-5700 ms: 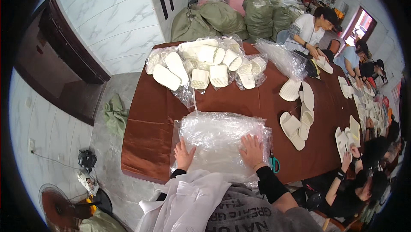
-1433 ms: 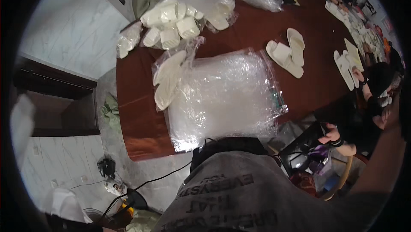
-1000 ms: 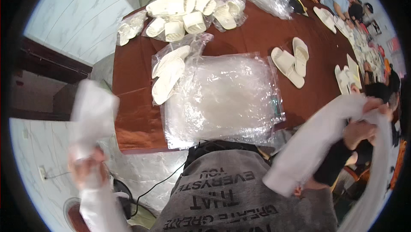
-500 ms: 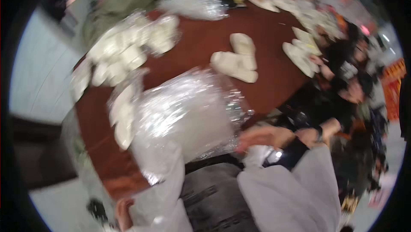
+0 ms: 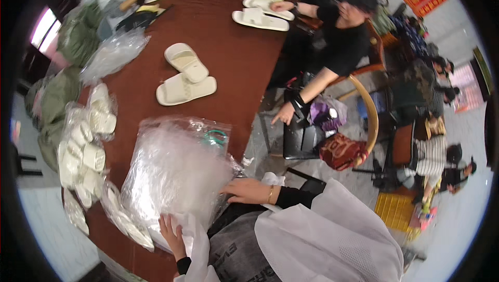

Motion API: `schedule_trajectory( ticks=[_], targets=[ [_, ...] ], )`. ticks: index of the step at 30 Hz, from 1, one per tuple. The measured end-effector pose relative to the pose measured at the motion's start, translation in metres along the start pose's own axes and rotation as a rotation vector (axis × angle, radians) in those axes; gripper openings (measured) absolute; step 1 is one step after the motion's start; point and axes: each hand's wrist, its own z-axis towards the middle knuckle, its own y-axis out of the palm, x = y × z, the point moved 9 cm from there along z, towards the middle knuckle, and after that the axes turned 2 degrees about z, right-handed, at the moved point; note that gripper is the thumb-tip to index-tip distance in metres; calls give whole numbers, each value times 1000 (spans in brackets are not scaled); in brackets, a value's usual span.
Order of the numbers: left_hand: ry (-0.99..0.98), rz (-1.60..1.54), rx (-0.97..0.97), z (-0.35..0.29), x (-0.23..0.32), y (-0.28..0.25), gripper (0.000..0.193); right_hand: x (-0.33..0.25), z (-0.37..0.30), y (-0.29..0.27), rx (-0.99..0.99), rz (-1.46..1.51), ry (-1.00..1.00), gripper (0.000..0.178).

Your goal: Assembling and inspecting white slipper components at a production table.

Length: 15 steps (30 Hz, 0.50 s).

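Note:
A stack of clear plastic bags (image 5: 161, 167) lies on the red-brown table in front of me. My left hand (image 5: 172, 236) rests at the near edge of the bags with its fingers spread. At their right near corner my right hand (image 5: 247, 191) lies with fingers stretched toward the plastic, the tips partly lost against it. Neither hand visibly lifts anything. Beyond the bags sits a pair of cream slippers, one slipper (image 5: 187, 89) flat and the other slipper (image 5: 185, 61) partly on top of it.
Bagged cream slippers (image 5: 83, 147) line the table's left side, near a clear plastic bundle (image 5: 117, 53). On the right, a co-worker in black (image 5: 338, 43) touches white slippers (image 5: 260, 19) and reaches one hand down toward a black seat (image 5: 301, 141). A wooden chair (image 5: 371, 115) stands there.
The view has swung to the right and steadied. My left hand has come from beside the table onto the bags' near edge. My right hand remains at their right corner.

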Motion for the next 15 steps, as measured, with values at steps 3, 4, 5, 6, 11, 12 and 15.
schedule_trajectory(
  ticks=[3, 4, 5, 6, 11, 12, 15],
  targets=[
    [52, 11, 35, 7, -6, 13, 50, 25, -30, -4, 62, -132, 136, 36],
    [68, 22, 40, 9, -10, 17, 50, 24, -40, -4, 105, -135, 144, 36],
    [89, 39, 9, 9, -18, 24, 50, 20, -46, -7, 145, -137, 145, 37],
    [105, 43, 43, 9, -26, 26, 50, 14, -55, -7, 164, -100, 158, 38],
    [334, 146, 119, 11, -42, 13, 45, 26, -112, 32, 90, -89, 317, 40],
    [330, 164, 107, 9, -45, 8, 45, 34, -125, 45, 62, -67, 358, 40],
    [215, 131, 41, 16, -13, -5, 39, 67, -166, 72, 23, 1, 441, 39]
  ],
)
